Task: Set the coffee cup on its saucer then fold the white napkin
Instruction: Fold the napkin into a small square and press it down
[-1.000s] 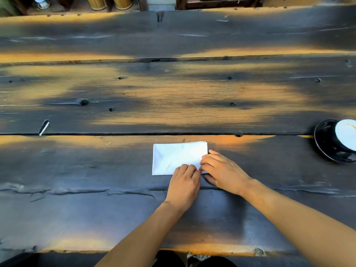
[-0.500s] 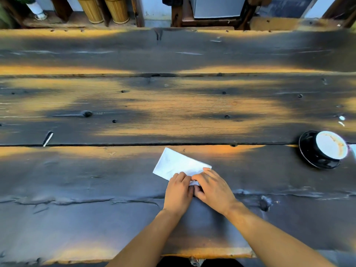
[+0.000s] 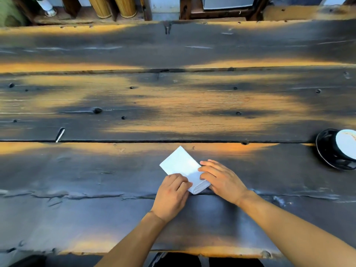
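The napkin (image 3: 181,163) lies on the bench (image 3: 173,105), on the plank nearest the person, a little right of the middle of the near edge. It is folded into a small white rectangle and sits turned at an angle, one corner pointing toward the far edge and the thick, layered fold at the near end. Both hands are on that near end. The left hand (image 3: 171,196) has its grip curled down on the near left corner, fingers bunched and pressing the cloth against the wood; whether the thumb is under the layers I cannot tell. The right hand (image 3: 221,181) lies along the right side of the napkin with its fingers together and laid flat across the edge, pressing rather than pinching. The two hands nearly meet over the fold, with the rolled layers showing between them.

Well apart from this, at the right edge of the bench, the cup (image 3: 346,141) stands on its black saucer (image 3: 327,153), right by the seam between the near plank and the middle one. Both are cut off by the side of the view. The cup looks white on top with a faint brown mark.

The bench is dark weathered wood with orange patches of light, knots and small holes. Beyond the far edge stand two yellow ribbed baskets (image 3: 113,6).
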Demonstrator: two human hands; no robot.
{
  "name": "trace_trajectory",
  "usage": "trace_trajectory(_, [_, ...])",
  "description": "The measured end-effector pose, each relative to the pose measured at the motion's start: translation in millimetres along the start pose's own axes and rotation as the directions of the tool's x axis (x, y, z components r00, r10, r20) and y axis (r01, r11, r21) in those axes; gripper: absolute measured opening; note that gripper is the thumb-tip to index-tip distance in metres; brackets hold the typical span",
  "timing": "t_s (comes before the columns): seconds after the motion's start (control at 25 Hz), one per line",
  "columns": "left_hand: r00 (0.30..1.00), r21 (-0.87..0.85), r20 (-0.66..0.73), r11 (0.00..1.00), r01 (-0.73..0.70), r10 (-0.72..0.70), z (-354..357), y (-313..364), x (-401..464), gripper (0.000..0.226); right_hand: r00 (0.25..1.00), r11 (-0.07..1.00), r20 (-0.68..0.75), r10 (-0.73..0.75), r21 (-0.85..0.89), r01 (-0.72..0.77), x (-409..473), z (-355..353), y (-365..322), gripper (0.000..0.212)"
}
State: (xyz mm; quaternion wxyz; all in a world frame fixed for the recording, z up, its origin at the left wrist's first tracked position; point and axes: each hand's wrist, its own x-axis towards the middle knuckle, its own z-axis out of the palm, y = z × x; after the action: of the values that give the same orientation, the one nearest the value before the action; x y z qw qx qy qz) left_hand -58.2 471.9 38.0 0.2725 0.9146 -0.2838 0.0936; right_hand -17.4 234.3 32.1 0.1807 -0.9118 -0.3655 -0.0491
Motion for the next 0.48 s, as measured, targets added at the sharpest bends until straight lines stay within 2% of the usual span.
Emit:
trace_trajectory(0.12, [0.997, 0.004, 0.001, 0.997, 0.08, -0.08, -4, 0, -14, 0.016, 0.995, 0.992, 0.013, -0.101, 0.078, 0.1, 4, -3, -5, 0.023])
trace_trajectory(0.24, [0.998, 0.001, 0.042, 0.998, 0.056, -0.056, -1, 4, -26, 0.02, 0.985, 0.978, 0.016, -0.17, 0.129, 0.167, -6, 1, -9, 0.021])
trace_trajectory(0.36, [0.996, 0.0, 0.087, 1.0, 0.029, -0.029, 5, 4, -26, 0.025, 0.985, 0.976, 0.018, -0.172, 0.14, 0.168, -22, 5, -1, 0.023])
trace_trajectory(0.48, [0.991, 0.008, 0.119, 0.998, 0.066, -0.066, 6, 1, -24, 0.024, 0.996, 0.988, -0.011, -0.089, 0.129, 0.09, -28, 1, 1, 0.021])
